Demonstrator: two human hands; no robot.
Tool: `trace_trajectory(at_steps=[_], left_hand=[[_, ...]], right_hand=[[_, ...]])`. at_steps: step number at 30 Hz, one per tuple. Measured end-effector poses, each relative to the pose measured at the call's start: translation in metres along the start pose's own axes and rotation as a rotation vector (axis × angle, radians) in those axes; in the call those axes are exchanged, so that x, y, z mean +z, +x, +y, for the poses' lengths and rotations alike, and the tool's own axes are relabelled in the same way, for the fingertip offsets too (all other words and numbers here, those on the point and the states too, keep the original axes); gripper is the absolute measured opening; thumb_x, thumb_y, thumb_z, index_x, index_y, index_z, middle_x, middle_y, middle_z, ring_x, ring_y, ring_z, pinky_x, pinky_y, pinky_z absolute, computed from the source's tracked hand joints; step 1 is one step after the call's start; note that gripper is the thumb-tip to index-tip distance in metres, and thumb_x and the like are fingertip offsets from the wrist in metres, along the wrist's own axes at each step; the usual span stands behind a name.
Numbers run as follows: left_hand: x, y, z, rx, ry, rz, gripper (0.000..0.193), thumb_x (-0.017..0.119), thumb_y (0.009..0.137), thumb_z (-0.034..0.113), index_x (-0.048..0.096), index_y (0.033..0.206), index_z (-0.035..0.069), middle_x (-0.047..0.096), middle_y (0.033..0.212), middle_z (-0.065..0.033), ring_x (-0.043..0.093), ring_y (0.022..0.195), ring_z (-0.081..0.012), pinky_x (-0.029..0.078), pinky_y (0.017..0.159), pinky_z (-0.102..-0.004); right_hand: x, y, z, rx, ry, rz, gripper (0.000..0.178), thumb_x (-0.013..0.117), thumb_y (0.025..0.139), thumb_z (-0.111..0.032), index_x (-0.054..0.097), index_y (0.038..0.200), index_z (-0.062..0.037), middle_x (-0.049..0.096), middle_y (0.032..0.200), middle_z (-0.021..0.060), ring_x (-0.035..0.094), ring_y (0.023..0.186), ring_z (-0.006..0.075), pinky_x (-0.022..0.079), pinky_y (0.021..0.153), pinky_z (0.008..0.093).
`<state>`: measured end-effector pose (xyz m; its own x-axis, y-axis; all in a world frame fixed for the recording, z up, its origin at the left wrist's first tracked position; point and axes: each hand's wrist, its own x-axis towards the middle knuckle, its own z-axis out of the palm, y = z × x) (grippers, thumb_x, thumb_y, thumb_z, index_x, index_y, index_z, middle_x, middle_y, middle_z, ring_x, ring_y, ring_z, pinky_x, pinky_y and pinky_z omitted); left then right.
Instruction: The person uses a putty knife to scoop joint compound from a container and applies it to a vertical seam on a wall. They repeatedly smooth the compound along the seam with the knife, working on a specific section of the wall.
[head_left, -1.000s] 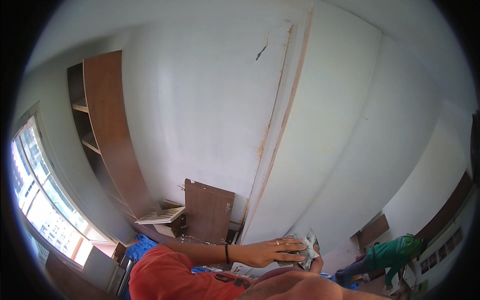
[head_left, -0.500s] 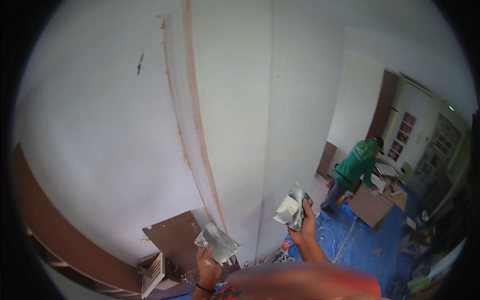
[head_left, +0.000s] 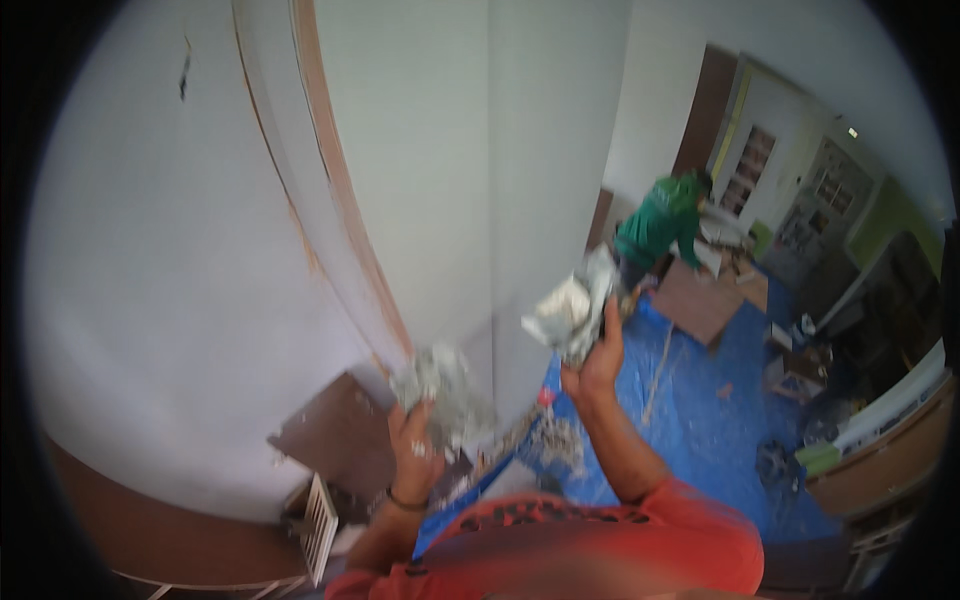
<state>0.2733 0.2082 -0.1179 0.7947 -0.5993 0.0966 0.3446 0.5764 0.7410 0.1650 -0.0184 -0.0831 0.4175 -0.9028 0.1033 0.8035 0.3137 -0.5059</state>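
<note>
My left hand [head_left: 415, 455] grips a broad, grey putty scraper [head_left: 458, 400], blurred by motion and coated with dried filler. White specks show on the fingers. To its right, my raised right hand [head_left: 597, 368] is closed around a second putty scraper [head_left: 598, 275], also smeared grey. A thick lump of cream-white putty [head_left: 565, 303] sits on that one. The two scrapers are apart, both held in front of the pale wall [head_left: 430, 180]. Down the wall runs a bare brownish strip [head_left: 340, 175] with a rough-edged line beside it.
Beyond my right hand a person in a green jacket [head_left: 655, 222] bends over brown boards [head_left: 700, 300]. A blue sheet [head_left: 640, 400] with debris covers the floor. At lower left lie a brown panel [head_left: 335, 425], a white slatted piece [head_left: 320, 525] and a curved brown surface [head_left: 190, 535].
My view has swung right and down, so the wall strip sits farther left and more blue sheet shows. Both hands still hold their scrapers; the right one appears higher in the picture.
</note>
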Motion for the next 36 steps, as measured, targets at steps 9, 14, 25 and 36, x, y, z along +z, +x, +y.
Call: trace_trajectory(at_steps=[9, 14, 25, 36], left_hand=[[0.043, -0.001, 0.049, 0.163, 0.342, -0.075, 0.028, 0.059, 0.1, 0.009, 0.063, 0.124, -0.005, 0.066, 0.108, -0.0022, 0.056, 0.098, -0.0078, 0.044, 0.089, -0.0261], [0.064, 0.002, 0.045, 0.133, 0.531, -0.047, 0.026, 0.061, 0.1, 0.012, 0.066, 0.119, -0.005, 0.063, 0.097, 0.0013, 0.051, 0.085, -0.0071, 0.043, 0.078, -0.0256], [0.041, -0.005, 0.034, 0.081, 0.126, 0.048, 0.03, 0.058, 0.098, 0.005, 0.063, 0.128, -0.002, 0.069, 0.115, -0.0077, 0.066, 0.101, -0.0158, 0.051, 0.091, -0.0326], [0.056, -0.004, 0.024, 0.006, 0.446, -0.044, 0.022, 0.062, 0.098, 0.011, 0.067, 0.113, -0.004, 0.064, 0.092, 0.0014, 0.053, 0.085, -0.0068, 0.043, 0.077, -0.0246]], right_hand=[[0.047, -0.033, 0.012, -0.218, -0.075, -0.148, 0.048, 0.046, 0.109, -0.036, 0.044, 0.145, -0.0045, 0.058, 0.135, 0.0112, 0.059, 0.124, 0.0237, 0.048, 0.107, 0.0404], [0.053, -0.035, -0.007, -0.191, -0.186, -0.144, 0.047, 0.043, 0.11, -0.036, 0.046, 0.144, -0.0038, 0.058, 0.137, 0.0114, 0.059, 0.126, 0.0246, 0.047, 0.108, 0.0416], [0.046, -0.059, -0.018, -0.192, -0.128, -0.042, 0.05, 0.039, 0.111, -0.04, 0.046, 0.143, -0.0021, 0.058, 0.135, 0.0122, 0.06, 0.123, 0.0234, 0.049, 0.106, 0.0403], [0.039, -0.076, -0.016, -0.142, -0.832, -0.173, 0.053, 0.036, 0.112, -0.041, 0.054, 0.137, 0.0027, 0.063, 0.127, 0.0138, 0.058, 0.116, 0.0177, 0.045, 0.102, 0.0345]])
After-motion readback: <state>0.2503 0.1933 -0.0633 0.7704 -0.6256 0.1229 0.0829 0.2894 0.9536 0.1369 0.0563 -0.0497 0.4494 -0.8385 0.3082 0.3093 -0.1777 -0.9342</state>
